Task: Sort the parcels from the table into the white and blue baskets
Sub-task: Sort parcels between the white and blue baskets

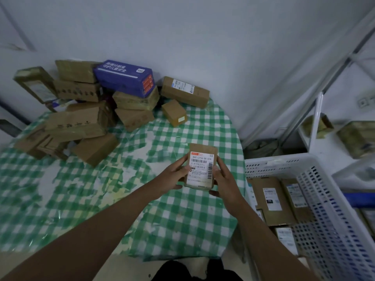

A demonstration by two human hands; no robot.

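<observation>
A small brown parcel [200,167] with a white shipping label facing up is held above the table's right side. My left hand [172,176] grips its left edge and my right hand [223,179] grips its right edge. A heap of cardboard parcels [81,122] with a blue box [124,78] on top lies at the table's back left. Two more parcels, a long one [184,91] and a small one [174,112], sit at the back. The white basket [316,199] stands to the right, below table height, with several labelled parcels inside. A blue basket edge [359,198] shows behind it.
The table [182,220] wears a green-and-white checked cloth with worn patches. A white wall runs behind it. White shelving [316,122] at the right carries a few taped boxes [357,136]. The gap between table and basket is narrow.
</observation>
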